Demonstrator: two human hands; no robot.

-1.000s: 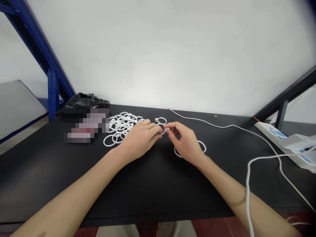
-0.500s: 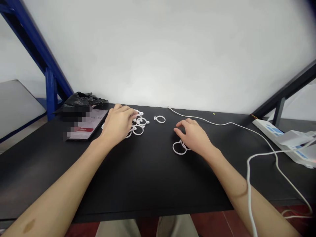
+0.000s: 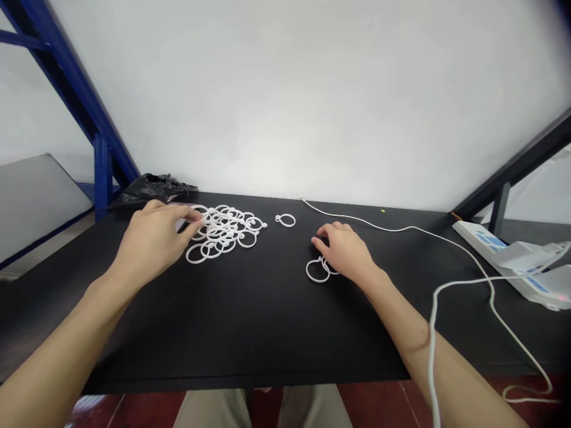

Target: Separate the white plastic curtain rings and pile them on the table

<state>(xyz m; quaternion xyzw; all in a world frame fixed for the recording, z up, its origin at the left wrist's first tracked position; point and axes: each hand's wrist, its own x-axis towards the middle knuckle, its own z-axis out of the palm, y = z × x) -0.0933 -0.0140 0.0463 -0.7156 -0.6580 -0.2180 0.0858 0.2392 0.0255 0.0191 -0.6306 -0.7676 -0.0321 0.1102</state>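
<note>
My left hand (image 3: 154,241) is at the left edge of a pile of thin white plastic rings with small round tabs (image 3: 223,229). Its thumb and index tips are slightly apart, just over the outermost rings, and no ring is visibly lifted. Several rings overlap in the pile, flat on the black table (image 3: 250,321). My right hand (image 3: 345,249) hovers low on the right, fingers curled with a gap to the thumb and nothing seen between them. Below it lie a white ring (image 3: 317,271) and another, partly hidden by the hand. A single ring (image 3: 286,220) lies between the hands.
A white cable (image 3: 392,229) runs over the table and loops across my right forearm. At the right is a white power strip (image 3: 504,255) with plugs. A crumpled black plastic bag (image 3: 156,187) lies at the back left, beside a blue metal frame (image 3: 102,169). A white wall stands behind.
My left hand has moved left across the pile, uncovering many rings and now covering most of the phone. My right hand has stayed nearly in place. The view has shifted slightly.
</note>
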